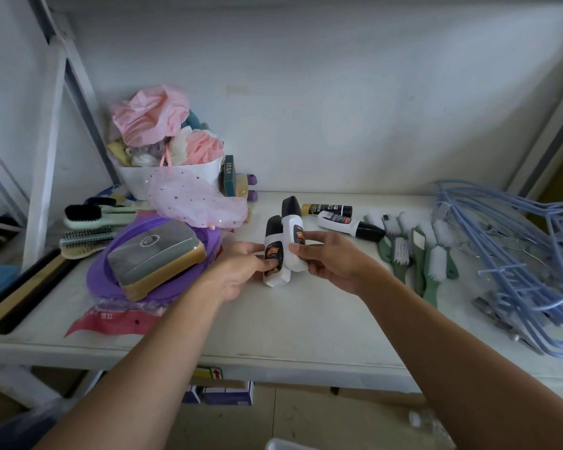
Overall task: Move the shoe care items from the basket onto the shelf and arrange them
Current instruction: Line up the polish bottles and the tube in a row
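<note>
l hand (241,271) gripping, r hand (329,261) pinching

person, head view. left forearm (150,352): bare along its whole visible length, entering the frame at 7 o'clock and tapering to the wrist near centre. right forearm (452,345): likewise bare, entering at 4 o'clock, and broadest at the frame edge, where the wide-angle lens swells it. left hand (238,274): bare, its back in view, with faint creases over the knuckles. right hand (332,264): bare, seen from the thumb side, with the wrist uncovered. fingers (316,237): uncovered on both hands. the nails are too small to judge.
</note>
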{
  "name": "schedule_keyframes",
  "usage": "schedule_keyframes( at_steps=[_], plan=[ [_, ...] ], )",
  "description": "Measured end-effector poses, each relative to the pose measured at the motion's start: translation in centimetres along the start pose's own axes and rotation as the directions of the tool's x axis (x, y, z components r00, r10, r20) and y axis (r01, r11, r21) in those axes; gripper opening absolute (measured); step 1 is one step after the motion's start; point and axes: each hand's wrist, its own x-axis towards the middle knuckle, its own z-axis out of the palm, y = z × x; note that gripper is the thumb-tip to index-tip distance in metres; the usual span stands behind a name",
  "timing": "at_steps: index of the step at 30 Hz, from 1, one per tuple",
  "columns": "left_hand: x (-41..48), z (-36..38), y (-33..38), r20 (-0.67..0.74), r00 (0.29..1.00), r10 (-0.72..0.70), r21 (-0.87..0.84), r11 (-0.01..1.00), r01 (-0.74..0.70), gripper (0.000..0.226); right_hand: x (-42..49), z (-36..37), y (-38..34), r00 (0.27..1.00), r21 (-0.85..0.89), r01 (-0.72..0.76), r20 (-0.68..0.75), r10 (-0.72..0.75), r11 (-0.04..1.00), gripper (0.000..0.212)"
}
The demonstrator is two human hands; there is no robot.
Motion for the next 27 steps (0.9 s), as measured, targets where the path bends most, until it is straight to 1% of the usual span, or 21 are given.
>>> schedule_keyframes(
  at_steps=[2,6,9,13,18,23,27],
  plan=[
    [-0.1,0.3,-0.1,-0.014,1.0,0.026,-0.011,1.0,-0.027,0.041,0.0,0.0,0.1,0.999,-0.049,0.026,-0.021,-0.027,0.998,0.044],
    [-0.3,0.8,0.0,-0.074,0.991,0.115,0.007,0.993,-0.115,0.028,-0.1,0.0,0.2,0.99,-0.21,0.11,-0.064,-0.126,0.971,0.038],
    [-0.2,0.4,0.3,-0.077,0.981,0.178,0.038,0.984,-0.175,0.028,0.1,-0.2,0.4,0.986,-0.25,0.129,-0.066,-0.15,0.96,0.039],
    [0.3,-0.4,0.2,-0.07,0.96,0.273,0.11,0.958,-0.264,0.034,0.6,-1.2,1.0,0.981,-0.245,0.128,-0.113,-0.159,0.961,0.04],
    [0.8,-0.2,0.1,-0.087,0.929,0.36,0.172,0.924,-0.342,0.035,1.6,-2.6,1.7,0.959,-0.35,0.115,-0.205,-0.196,0.93,0.05],
    [1.8,0.0,-0.3,-0.06,0.919,0.391,0.313,0.881,-0.354,0.051,2.4,-2.9,2.1,0.946,-0.42,0.107,-0.236,-0.222,0.901,0.041],
    [2.7,0.6,-0.5,-0.09,0.905,0.415,0.374,0.857,-0.356,0.051,3.3,-3.0,2.1,0.933,-0.482,0.102,-0.258,-0.253,0.87,0.038]
  ],
)
